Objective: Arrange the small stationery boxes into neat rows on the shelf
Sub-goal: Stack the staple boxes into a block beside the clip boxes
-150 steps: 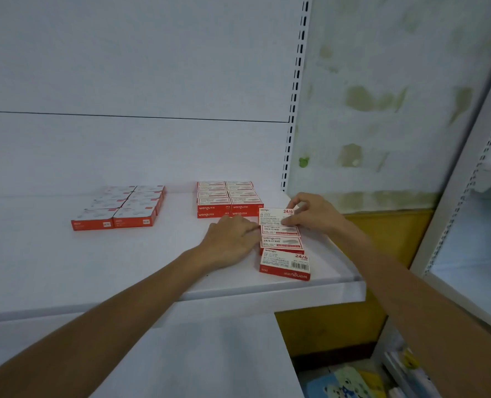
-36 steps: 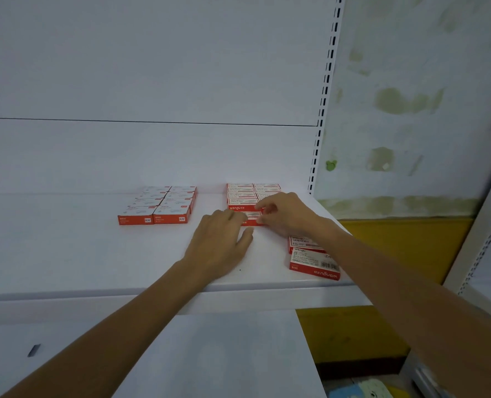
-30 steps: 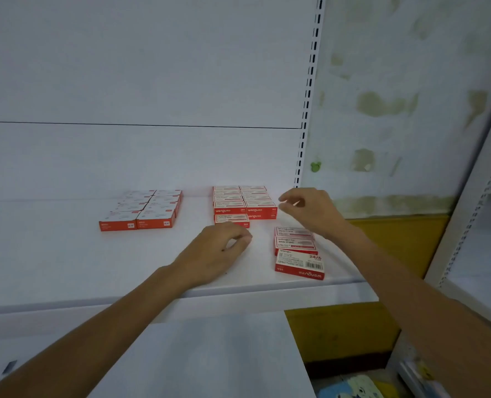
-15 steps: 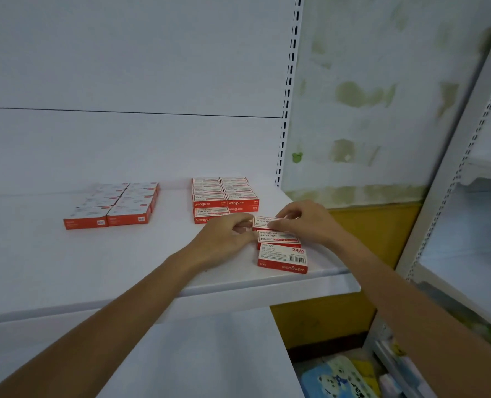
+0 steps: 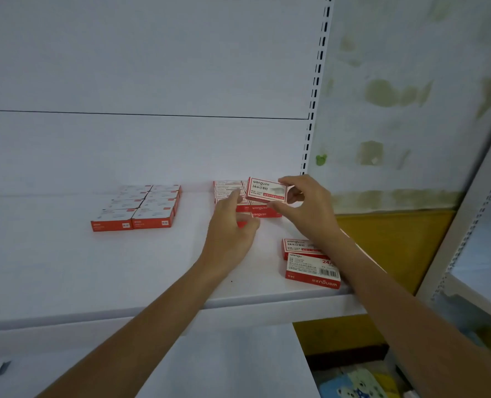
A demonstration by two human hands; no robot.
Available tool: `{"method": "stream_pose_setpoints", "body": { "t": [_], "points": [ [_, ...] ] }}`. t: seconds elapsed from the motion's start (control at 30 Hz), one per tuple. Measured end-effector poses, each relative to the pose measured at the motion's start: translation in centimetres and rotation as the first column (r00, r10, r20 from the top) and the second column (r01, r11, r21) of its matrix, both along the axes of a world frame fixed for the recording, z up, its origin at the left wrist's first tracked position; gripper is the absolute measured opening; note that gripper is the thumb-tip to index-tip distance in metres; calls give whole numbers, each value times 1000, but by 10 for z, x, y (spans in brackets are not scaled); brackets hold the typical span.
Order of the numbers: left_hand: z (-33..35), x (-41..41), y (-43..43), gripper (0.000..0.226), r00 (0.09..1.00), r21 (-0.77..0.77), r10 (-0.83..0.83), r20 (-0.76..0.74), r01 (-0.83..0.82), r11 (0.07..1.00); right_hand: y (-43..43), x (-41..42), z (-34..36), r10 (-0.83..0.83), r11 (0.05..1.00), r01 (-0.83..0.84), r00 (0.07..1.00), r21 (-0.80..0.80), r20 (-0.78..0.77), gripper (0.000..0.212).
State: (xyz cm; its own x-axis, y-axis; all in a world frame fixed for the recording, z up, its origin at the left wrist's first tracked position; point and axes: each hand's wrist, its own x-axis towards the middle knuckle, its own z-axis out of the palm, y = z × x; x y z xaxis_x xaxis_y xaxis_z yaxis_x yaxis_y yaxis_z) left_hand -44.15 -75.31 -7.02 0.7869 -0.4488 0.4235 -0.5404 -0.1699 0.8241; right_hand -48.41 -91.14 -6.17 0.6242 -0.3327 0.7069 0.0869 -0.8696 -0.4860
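1. Nearest the shelf [image 5: 66, 282] edge, at its right end, two loose boxes [image 5: 313, 268] lay flat, one partly over the other, with the right forearm passing just beside them. Half a second before there had been three in that pile, so one had just been lifted off.
2. Further in, the left hand [image 5: 233, 225] was held over the shelf with its fingers loosely spread and pointing at the right block [image 5: 255, 209], holding nothing. It partly hid a single box at the block's front left.
3. Above that block, the right hand [image 5: 304, 208] pinched the lifted box [image 5: 267, 191] between thumb and fingers, printed face tilted toward the camera, clear of the stacked boxes.
4. My reading: the open slot was at the front right of that block, beside the hidden single box, and this box was bound for it.
5. Farther left and well apart, the left block [image 5: 141, 208] sat in tidy rows, untouched.
6. Two boxes remained to place, so the job looked nearly finished.
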Motion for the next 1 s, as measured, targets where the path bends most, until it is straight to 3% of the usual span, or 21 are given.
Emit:
{"method": "stream_pose_setpoints", "body": {
  "t": [0.27, 0.4, 0.6, 0.87, 1.0],
  "points": [
    [-1, -5, -1, 51, 997, 115, -74, -18, 75, 990, -4, -4, -4, -71, 997, 72, 997, -34, 38, 48],
    [-2, -3, -1, 57, 998, 74, -55, -43, 59, 996, -4, -6, -5, -64, 998, 65, 996, -22, 61, 48],
    [-1, -4, -1, 56, 997, 132, -67, -44, 72, 989, -4, -10, -7, -34, 998, 39, 995, -49, 89, 47],
    [-3, -4, -2, 54, 998, 162, -61, -31, 65, 985, -6, -9, -9, -26, 999, 29, 997, -31, 69, 48],
    [-3, -4, -3, 50, 998, 170, -65, -21, 67, 983, -11, -8, -13, -49, 999, 49, 998, 14, -49, 48]
  ]
}}
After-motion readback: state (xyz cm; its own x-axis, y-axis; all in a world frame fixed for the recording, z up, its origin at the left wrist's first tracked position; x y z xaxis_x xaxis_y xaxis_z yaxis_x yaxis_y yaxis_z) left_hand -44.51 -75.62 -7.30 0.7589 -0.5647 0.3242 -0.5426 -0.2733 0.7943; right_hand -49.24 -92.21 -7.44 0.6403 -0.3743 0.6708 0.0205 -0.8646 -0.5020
